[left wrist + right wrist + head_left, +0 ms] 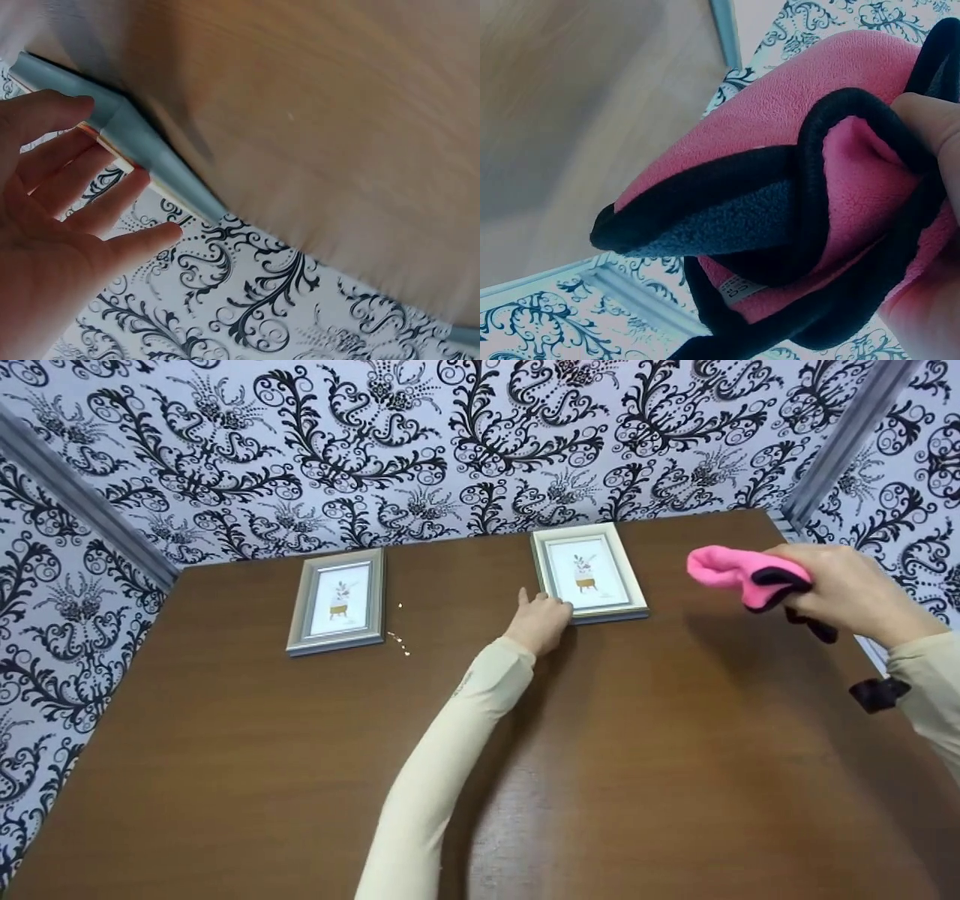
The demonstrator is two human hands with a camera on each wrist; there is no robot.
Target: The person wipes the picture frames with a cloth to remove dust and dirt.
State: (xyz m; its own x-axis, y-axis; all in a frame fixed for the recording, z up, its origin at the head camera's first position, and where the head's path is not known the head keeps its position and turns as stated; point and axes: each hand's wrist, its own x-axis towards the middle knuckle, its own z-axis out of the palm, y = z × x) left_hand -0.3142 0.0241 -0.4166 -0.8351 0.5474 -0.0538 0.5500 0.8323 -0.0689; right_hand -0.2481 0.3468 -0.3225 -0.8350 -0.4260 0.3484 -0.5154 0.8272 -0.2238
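Observation:
A picture frame (592,574) with a plant picture and a pale border lies on the brown table at the back right of centre. My left hand (538,622) grips it at the near left corner. In the left wrist view, the left thumb (56,112) lies against the frame's blue-grey side (150,142), with the fingers along its light edge. My right hand (840,585) holds a bunched pink cloth (731,570) with black trim above the table's right side. Folds of this cloth (765,120) fill much of the right wrist view and hide most of the fingers.
A second, similar picture frame (339,600) lies at the back left. Small pale crumbs (399,639) are scattered just right of it. Walls with black-and-white scroll patterns (420,450) border the table (300,757) at the back and sides.

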